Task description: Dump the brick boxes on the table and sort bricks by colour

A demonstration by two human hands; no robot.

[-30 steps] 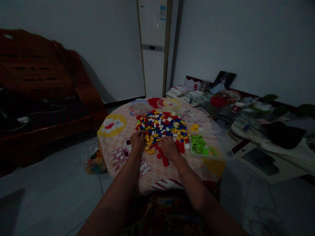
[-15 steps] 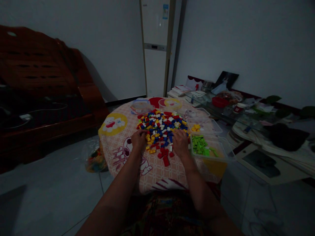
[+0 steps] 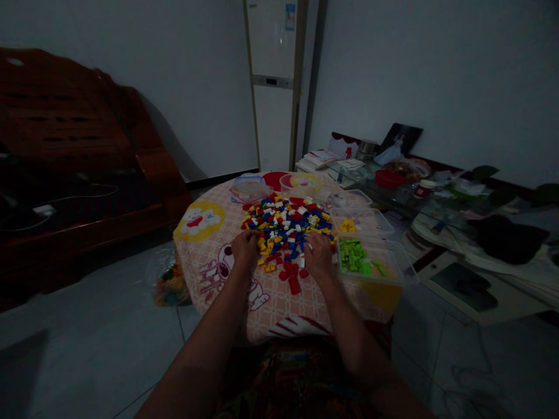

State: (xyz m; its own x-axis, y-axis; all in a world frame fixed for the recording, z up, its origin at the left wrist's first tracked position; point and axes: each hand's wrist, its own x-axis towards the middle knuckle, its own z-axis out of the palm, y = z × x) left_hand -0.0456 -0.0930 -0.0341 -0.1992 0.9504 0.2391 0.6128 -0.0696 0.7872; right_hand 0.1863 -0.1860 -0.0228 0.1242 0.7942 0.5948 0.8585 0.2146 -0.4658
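Note:
A heap of small toy building bricks point(image 3: 283, 224) in red, blue, yellow and white lies on a round table with a patterned pink cloth point(image 3: 273, 317). At the heap's left edge, my left hand point(image 3: 245, 249) has its fingers bent together beside yellow bricks. My right hand point(image 3: 318, 255) is at the right side, fingers curled down by blue and white bricks; what they grip, if anything, is hidden. Several red bricks point(image 3: 293, 282) lie loose between the forearms. Right of my right hand is a clear plastic box with green bricks point(image 3: 353, 256) inside.
Behind the green bricks, another clear container holds yellow bricks point(image 3: 348, 225). Clear lidded tubs point(image 3: 251, 189) stand at the table's far side. A cluttered glass table point(image 3: 371, 177) runs along the right, a wooden bench point(image 3: 78, 151) on the left. A plastic bag point(image 3: 168, 285) is on the floor.
My right hand has shifted slightly within the right side of the heap, its fingers curling closer. My left hand keeps its place. The view has turned a little.

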